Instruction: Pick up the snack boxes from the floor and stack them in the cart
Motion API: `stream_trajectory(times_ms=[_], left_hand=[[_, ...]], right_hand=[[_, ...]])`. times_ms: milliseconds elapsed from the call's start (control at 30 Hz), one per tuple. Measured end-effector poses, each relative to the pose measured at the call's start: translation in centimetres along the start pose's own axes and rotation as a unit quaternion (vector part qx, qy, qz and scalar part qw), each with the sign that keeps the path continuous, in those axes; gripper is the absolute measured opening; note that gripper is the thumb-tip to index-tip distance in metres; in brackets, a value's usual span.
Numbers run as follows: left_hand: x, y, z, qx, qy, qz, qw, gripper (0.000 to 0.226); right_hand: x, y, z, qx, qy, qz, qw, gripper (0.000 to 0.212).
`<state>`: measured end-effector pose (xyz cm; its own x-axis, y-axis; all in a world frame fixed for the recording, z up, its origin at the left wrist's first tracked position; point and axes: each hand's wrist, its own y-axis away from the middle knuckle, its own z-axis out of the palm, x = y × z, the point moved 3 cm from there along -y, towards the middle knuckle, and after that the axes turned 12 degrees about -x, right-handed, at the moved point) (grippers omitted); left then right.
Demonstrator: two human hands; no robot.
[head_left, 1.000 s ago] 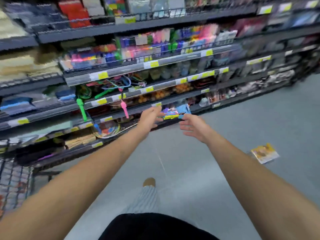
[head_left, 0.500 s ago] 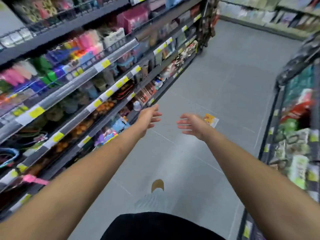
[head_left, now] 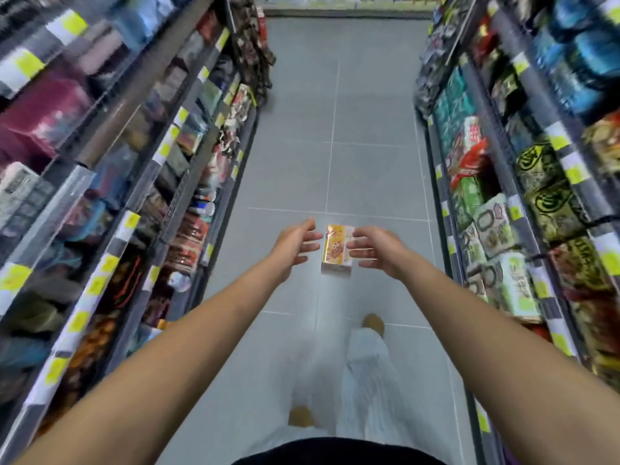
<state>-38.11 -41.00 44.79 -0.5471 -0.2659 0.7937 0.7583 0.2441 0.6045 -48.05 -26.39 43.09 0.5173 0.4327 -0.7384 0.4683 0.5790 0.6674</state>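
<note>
Both arms stretch out over the grey floor (head_left: 335,129), left hand (head_left: 295,246) and right hand (head_left: 377,250) spread wide with fingers loose, holding nothing. One yellow box (head_left: 337,251) lies flat on the tiles between them, right fingertips (head_left: 355,245) overlapping its edge in view — touching or not, can't tell. Stocked shelves (head_left: 188,135) line both sides.

The person has bare forearms, a black top (head_left: 339,453), pale striped trousers (head_left: 365,374) and tan shoes (head_left: 373,322).
</note>
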Motion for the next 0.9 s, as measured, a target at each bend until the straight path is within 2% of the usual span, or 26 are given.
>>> stream_trajectory(times_ms=[100,200,400,500,600,700,900], left_hand=[[2.0,-5.5,1.2,-0.028,-0.011,-0.019,0.999,0.019],[4.2,-11.5,2.1,-0.023,-0.023,-0.056,0.998,0.024],[8.0,-22.9,3.9,-0.015,-0.048,-0.148,0.988,0.018],[8.5,-27.2,4.7,-0.011,-0.045,-0.162,0.986,0.021],[8.1,-31.1,5.1,-0.009,-0.052,-0.174,0.983,0.037],[7.1,-34.6,5.0,0.015,-0.064,-0.18,0.982,0.043],[2.3,-43.7,4.3,0.008,-0.05,-0.232,0.971,0.052]], right_hand=[[-1.3,-4.6,-3.8,0.012,-0.02,0.011,1.0,0.01],[-2.7,-9.6,-8.0,0.022,-0.035,0.035,0.999,0.012],[-6.4,-18.5,-15.7,0.03,-0.057,0.084,0.994,0.009],[-7.5,-22.4,-18.0,0.033,-0.078,0.098,0.992,0.012],[-7.3,-26.2,-19.3,0.043,-0.086,0.118,0.988,0.012],[-6.1,-29.8,-19.7,0.051,-0.09,0.127,0.986,0.009],[-1.5,-39.7,-21.0,0.071,-0.07,0.165,0.981,0.01]])
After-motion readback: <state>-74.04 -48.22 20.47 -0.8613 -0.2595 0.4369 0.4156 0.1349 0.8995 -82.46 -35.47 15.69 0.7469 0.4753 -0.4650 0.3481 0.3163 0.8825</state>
